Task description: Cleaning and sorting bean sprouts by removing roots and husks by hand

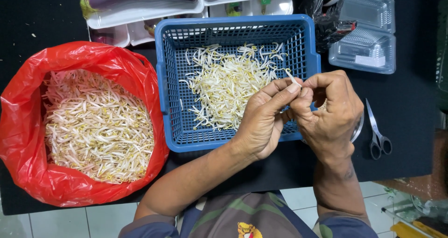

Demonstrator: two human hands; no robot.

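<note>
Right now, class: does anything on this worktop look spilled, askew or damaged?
Nothing stands out. The bean sprouts stay inside the red bag and the blue basket; both hands, left hand and right hand, pinch one sprout. The scissors lie flat beside them.

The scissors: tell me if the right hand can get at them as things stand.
Probably yes. The scissors lie flat on the dark table just beside the right hand, with nothing on or across them. But that hand is pinching a bean sprout together with the left hand.
</note>
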